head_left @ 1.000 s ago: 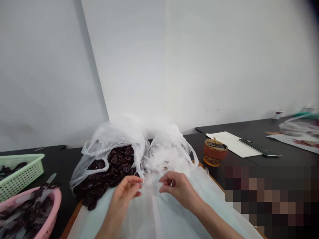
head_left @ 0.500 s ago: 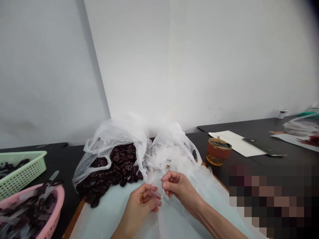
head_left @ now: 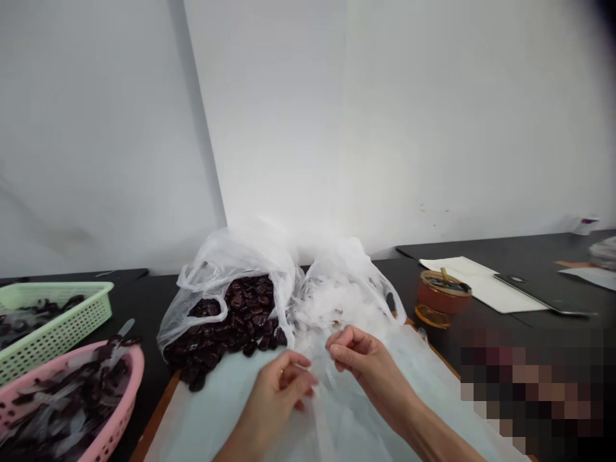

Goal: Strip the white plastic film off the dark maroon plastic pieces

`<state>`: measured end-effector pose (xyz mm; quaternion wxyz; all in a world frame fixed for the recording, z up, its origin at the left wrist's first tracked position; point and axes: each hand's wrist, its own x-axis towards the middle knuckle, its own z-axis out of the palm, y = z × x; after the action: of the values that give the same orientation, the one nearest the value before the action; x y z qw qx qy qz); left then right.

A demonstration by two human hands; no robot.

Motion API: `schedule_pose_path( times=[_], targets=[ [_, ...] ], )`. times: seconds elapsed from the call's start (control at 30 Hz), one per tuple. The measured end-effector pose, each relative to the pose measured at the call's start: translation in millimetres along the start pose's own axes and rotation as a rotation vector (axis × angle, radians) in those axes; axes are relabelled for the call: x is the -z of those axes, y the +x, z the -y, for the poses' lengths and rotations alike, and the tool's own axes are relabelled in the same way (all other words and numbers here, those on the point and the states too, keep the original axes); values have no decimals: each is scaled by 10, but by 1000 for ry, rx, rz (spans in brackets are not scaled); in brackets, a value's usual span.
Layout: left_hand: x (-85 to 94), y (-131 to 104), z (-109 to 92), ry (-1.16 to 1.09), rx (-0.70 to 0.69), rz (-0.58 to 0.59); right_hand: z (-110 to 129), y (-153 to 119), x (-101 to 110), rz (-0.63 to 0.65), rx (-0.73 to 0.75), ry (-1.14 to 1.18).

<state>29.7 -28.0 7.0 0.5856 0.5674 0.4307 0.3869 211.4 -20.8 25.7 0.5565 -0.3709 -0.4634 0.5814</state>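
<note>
My left hand (head_left: pixel 283 388) is over the pale sheet (head_left: pixel 231 398), its fingers loosely curled with a gap between thumb and index finger. Nothing plainly shows in it, though the fingertips are a little blurred. To its right, my right hand (head_left: pixel 359 356) pinches thumb against fingers, and a bit of clear plastic film (head_left: pixel 332 377) shows just under the fingertips. Shiny dark-brown flat pieces (head_left: pixel 240 317) spill from a white plastic bag (head_left: pixel 212 260) beyond my left hand. Past my right hand, another white bag (head_left: pixel 370 273) holds a heap of thin clear plastic pieces (head_left: pixel 332 300).
At left, a pink basket (head_left: pixel 137 378) and a green basket (head_left: pixel 103 308) hold dark pieces and clear strips. An amber glass bowl (head_left: pixel 440 301), white paper (head_left: pixel 481 289) and a dark phone (head_left: pixel 543 295) lie right. A blurred-out patch covers the lower right.
My hands have drawn slightly apart; the clear film between them no longer shows at my left fingertips, which have loosened. The whole view has shifted so that things sit further right.
</note>
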Motion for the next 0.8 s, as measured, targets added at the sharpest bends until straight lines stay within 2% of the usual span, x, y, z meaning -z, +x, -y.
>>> schedule_pose_path(
  times=[0.03,0.1,0.13,0.2,0.27,0.33,0.57,0.8],
  targets=[
    [83,14,-26,176,-56,-61,18,-6,12,-10,23,-24],
    [306,49,-67,710,-200,-252,61,-11,45,-43,58,-85],
    [433,69,-78,809,-217,-320,83,-11,61,-58,66,-115],
    [670,113,-75,916,-226,-356,120,-8,81,-66,71,-156],
    [845,159,-46,985,-214,-342,141,-6,77,-58,84,-160],
    [944,201,-7,1037,-210,-321,150,-11,50,-43,100,-152],
    [1027,236,29,1110,-222,-249,171,-58,-45,13,30,-177],
    [952,125,-72,995,-189,-253,65,-19,-29,49,-3,-192]
  ],
)
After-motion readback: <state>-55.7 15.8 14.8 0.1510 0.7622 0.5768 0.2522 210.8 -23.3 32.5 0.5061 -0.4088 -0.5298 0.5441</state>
